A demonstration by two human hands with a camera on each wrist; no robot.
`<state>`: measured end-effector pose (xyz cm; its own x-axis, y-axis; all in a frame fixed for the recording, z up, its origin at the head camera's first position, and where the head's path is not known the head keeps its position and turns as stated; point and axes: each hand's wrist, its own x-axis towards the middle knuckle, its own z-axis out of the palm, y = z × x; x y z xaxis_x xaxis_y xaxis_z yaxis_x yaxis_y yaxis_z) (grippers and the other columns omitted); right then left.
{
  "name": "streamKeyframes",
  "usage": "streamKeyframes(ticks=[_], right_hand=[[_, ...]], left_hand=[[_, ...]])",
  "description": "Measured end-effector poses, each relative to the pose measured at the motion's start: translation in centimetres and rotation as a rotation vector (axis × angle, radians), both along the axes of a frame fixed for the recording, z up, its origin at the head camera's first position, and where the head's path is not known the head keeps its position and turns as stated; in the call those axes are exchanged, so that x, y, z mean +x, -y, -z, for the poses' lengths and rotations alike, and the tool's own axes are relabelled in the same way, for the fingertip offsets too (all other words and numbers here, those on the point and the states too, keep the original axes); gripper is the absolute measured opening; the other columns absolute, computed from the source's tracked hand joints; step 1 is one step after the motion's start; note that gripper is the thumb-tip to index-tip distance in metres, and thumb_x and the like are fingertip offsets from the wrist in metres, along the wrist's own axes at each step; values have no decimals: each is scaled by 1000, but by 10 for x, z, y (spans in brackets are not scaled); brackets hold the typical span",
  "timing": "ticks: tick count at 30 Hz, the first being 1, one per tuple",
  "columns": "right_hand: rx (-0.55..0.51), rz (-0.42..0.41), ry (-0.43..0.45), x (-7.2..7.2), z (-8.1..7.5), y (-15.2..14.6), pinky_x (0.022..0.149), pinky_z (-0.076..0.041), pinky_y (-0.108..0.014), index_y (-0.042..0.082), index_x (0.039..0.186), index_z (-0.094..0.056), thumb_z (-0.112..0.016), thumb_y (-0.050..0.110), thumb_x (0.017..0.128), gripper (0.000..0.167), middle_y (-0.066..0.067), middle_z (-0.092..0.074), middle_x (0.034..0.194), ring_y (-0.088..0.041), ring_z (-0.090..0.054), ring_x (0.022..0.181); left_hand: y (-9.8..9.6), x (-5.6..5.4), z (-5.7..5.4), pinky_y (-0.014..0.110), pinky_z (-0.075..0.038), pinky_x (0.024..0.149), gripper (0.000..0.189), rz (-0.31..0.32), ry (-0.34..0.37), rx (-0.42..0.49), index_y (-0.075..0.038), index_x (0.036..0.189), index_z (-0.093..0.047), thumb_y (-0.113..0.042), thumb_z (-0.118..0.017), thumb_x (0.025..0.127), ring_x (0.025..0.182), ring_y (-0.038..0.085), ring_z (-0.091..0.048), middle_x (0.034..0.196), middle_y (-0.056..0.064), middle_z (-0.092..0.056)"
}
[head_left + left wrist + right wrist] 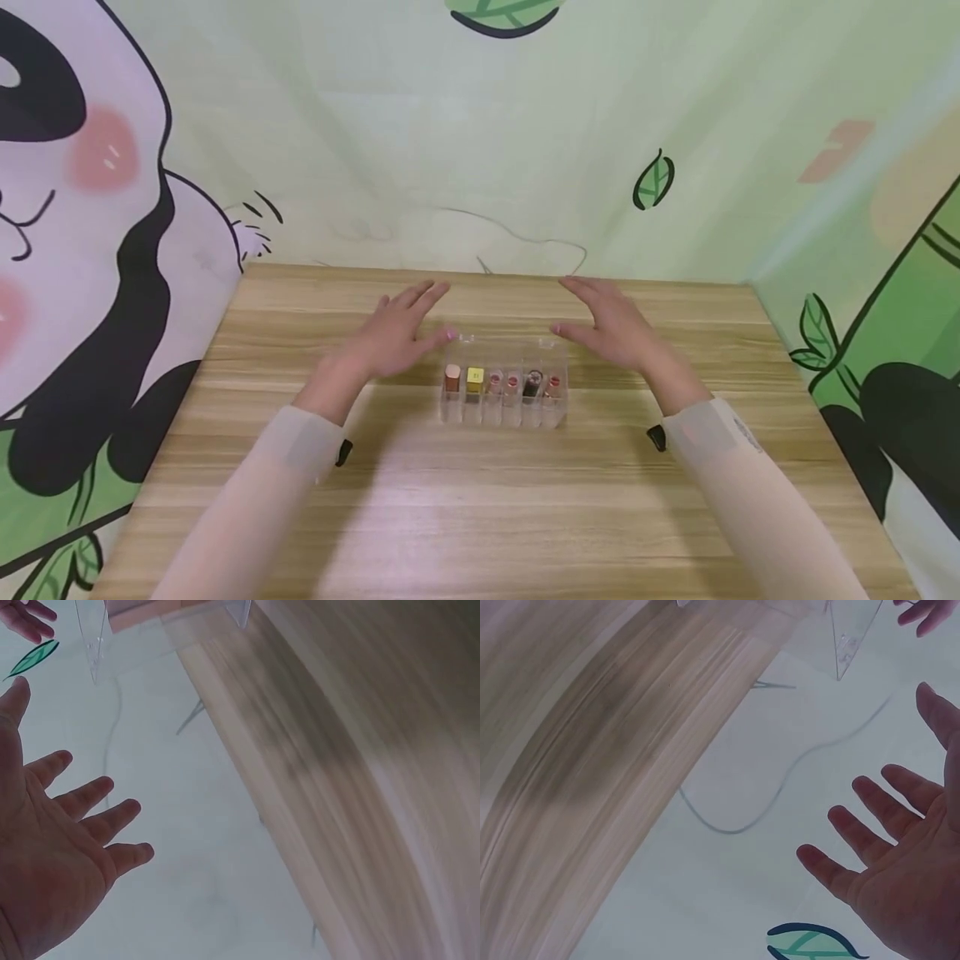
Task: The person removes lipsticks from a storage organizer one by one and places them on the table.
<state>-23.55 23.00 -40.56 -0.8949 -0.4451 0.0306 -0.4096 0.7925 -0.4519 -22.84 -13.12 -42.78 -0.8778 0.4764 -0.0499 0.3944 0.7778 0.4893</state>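
Note:
A clear plastic organizer (504, 414) stands on the wooden table with a row of several small lipstick-like tubes in its slots. Among them are a reddish-brown one (452, 379), a yellow-capped one (475, 381) and a dark one (532, 383). To the organizer's left is my left hand (393, 331), fingers extended and thumb tip close to its back left corner. My right hand (611, 325) mirrors it on the other side, thumb pointing at the back right corner. Both wrist views show spread fingers and bare palms, the left palm (56, 855) and the right palm (915, 885), holding nothing.
The wooden table (480, 517) ends at the back against a pale green cloth (360, 150) printed with leaves and a panda (202, 208). More printed cloth (907, 317) hangs along the right side. Light sleeves cover both forearms.

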Motion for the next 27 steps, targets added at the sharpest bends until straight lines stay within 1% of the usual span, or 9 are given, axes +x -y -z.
streamKeyframes(ticks=[4, 10, 13, 15, 18, 21, 23, 27], right_hand=[[-20, -15, -18, 6, 1, 1, 127, -22, -64, 4, 164, -40, -73, 40, 103, 78, -20, -39, 168, -45, -31, 156], [-59, -19, -20, 15, 2, 2, 125, -26, -63, 4, 159, -49, -78, 35, 100, 72, -21, -46, 163, -45, -38, 152], [-76, -23, -33, 20, 2, 2, 123, -30, -61, 4, 154, -55, -81, 32, 98, 68, -20, -53, 158, -44, -43, 148], [-89, -26, -36, 22, 3, 2, 122, -33, -61, 5, 152, -59, -82, 29, 96, 65, -20, -56, 154, -43, -45, 146], [-102, -26, -22, 27, 6, 1, 120, -36, -61, 6, 149, -62, -83, 27, 96, 61, -19, -59, 151, -42, -47, 144], [-115, -28, -6, 31, 8, 1, 117, -39, -61, 6, 147, -65, -84, 23, 95, 58, -18, -61, 148, -41, -50, 141], [-119, -33, -10, 33, 11, 1, 113, -44, -60, 6, 144, -67, -84, 22, 94, 55, -17, -65, 143, -40, -55, 134], [-131, -44, -18, 38, 17, 3, 100, -51, -56, 6, 139, -70, -85, 17, 93, 50, -13, -71, 131, -37, -62, 118]], left_hand=[[-3, 7, 3, 67, -2, 128, 84, 7, 14, 38, -24, 174, -13, -59, -53, 109, 161, 45, -17, 178, 16, -14], [-7, 16, 11, 65, -4, 129, 86, 8, 28, 85, -26, 174, -13, -59, -56, 107, 161, 45, -18, 178, 15, -15], [-9, 20, 17, 66, -7, 128, 90, 6, 50, 124, -27, 174, -12, -59, -60, 105, 160, 46, -19, 178, 14, -15], [-11, 23, 22, 68, -11, 127, 92, 1, 66, 142, -30, 174, -11, -62, -61, 103, 160, 46, -19, 178, 13, -15], [-13, 27, 29, 69, -18, 125, 95, -9, 88, 167, -33, 174, -10, -64, -64, 101, 160, 46, -20, 178, 12, -15], [-15, 31, 35, 67, -24, 124, 98, -19, 104, 197, -34, 173, -10, -66, -65, 99, 161, 43, -20, 178, 10, -15], [-16, 32, 39, 65, -26, 124, 101, -23, 114, 225, -35, 173, -10, -65, -68, 97, 161, 42, -21, 178, 10, -15], [-21, 37, 43, 62, -28, 124, 106, -26, 136, 275, -33, 173, -9, -59, -76, 94, 160, 39, -23, 178, 11, -15]])
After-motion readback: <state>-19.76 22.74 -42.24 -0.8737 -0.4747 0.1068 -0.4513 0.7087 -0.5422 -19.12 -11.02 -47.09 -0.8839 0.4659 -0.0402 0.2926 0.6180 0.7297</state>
